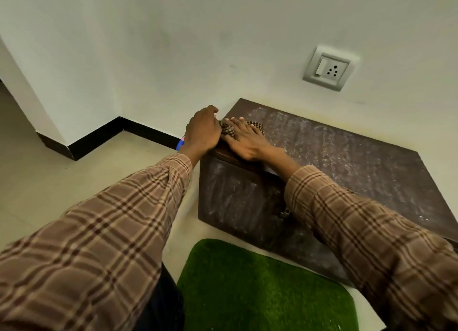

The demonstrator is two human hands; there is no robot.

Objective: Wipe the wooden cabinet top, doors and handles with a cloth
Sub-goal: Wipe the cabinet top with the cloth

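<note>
Head view: I look down on a low dark wooden cabinet (347,162) standing on a pale floor (74,177) against a white wall (173,45).
Cabinet top: brown, with whitish dusty smears across most of it; the smears also show on the front door (238,202).
Handle: a small metal fitting (285,213) shows on the front, just beside my right sleeve (371,236); most of it is hidden.
Cloth: a brown checked cloth (229,128) lies bunched on the near left corner of the top, between my two hands.
Right hand: my right hand (244,140) lies flat on the cloth, palm down, fingers straight and slightly spread, pressing it onto the wood.
Left hand: my left hand (202,131) sits at the left edge of the top, fingers curled over the cloth's end; I cannot tell how firmly they grip it, as the fingertips are hidden.
Sleeves: both arms wear brown plaid, the left sleeve (104,226) reaching in from the lower left.
Wall: a switch and socket plate (328,69) sits above the cabinet.
Floor: a green grass-like mat (260,288) lies in front of the cabinet; a black skirting (128,132) runs along the wall's foot.
</note>
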